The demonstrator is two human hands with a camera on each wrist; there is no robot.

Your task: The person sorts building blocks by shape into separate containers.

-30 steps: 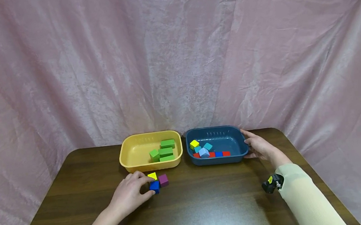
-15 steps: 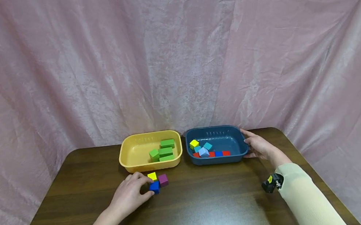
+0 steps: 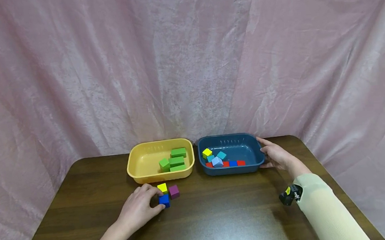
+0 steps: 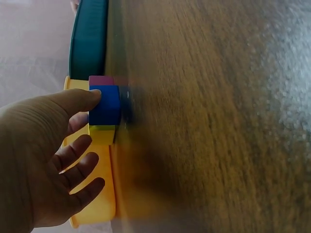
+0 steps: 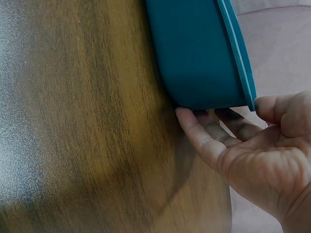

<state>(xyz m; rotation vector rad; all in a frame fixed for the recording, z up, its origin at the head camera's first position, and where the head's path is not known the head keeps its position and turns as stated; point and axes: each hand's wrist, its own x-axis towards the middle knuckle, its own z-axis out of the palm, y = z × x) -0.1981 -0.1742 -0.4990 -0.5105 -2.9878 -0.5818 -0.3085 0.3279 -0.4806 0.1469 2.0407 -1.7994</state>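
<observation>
My left hand [image 3: 136, 207] pinches a blue cube [image 3: 164, 201] between thumb and index finger, low at the table. In the left wrist view the thumb [image 4: 85, 100] lies on the cube's near face and the other fingers are spread loosely. Just behind the blue cube are a yellow cube [image 3: 162, 188] and a purple cube [image 3: 174, 191]. My right hand [image 3: 278, 157] touches the right end of the dark blue basket [image 3: 233, 170]. In the right wrist view its fingertips [image 5: 183, 114] meet the basket's lower wall, with the thumb at the rim.
Left of the dark blue basket stands a yellow basket [image 3: 142, 179] with several green blocks [image 3: 176, 162]. Inside the dark blue basket lie a yellow cube [image 3: 207, 153], a light blue cube [image 3: 217, 162] and several other blocks. A pink curtain [image 3: 186, 58] hangs behind the wooden table [image 3: 217, 219].
The blue cube has shifted very slightly toward the near side, away from the yellow and purple cubes, with my left hand on it. My right hand stays at the dark blue basket.
</observation>
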